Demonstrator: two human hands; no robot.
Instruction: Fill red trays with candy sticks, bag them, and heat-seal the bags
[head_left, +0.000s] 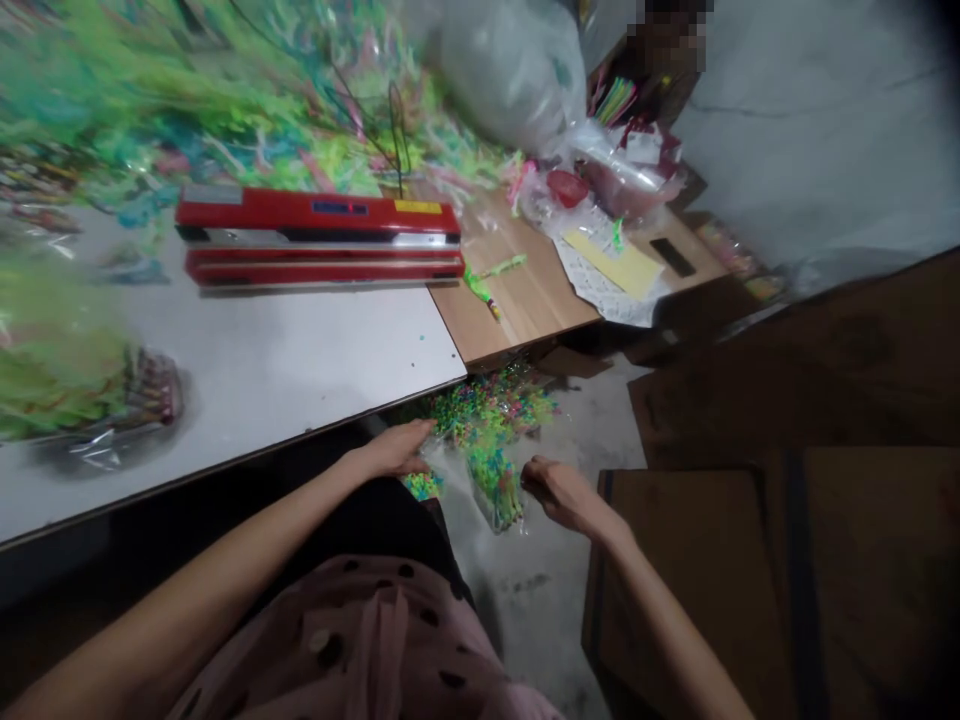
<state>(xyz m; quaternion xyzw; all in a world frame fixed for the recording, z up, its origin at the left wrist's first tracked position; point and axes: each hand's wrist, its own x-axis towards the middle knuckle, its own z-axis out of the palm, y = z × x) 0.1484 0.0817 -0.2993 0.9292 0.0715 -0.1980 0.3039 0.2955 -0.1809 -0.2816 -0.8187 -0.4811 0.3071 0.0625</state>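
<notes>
Below the table edge, a clear plastic bag (496,490) filled with thin colourful pieces, mostly green and blue, hangs or stands over the floor. My right hand (561,492) is at its right side with the fingers curled closed; whether they pinch the bag's film is unclear. To the left, my left hand (396,448) reaches out with fingers extended and thumb apart, close to a heap of small multicoloured pieces (487,405) in clear film. More such bright pieces (424,485) show just under my left hand.
A red bag sealer (322,240) lies on the white table (337,335). Left stands a filled clear bag (82,360); behind is a blurred green heap (225,90). Paper, a yellow card (615,265) and a dark phone-like slab (673,257) lie right. Cardboard boxes (690,570) stand at right.
</notes>
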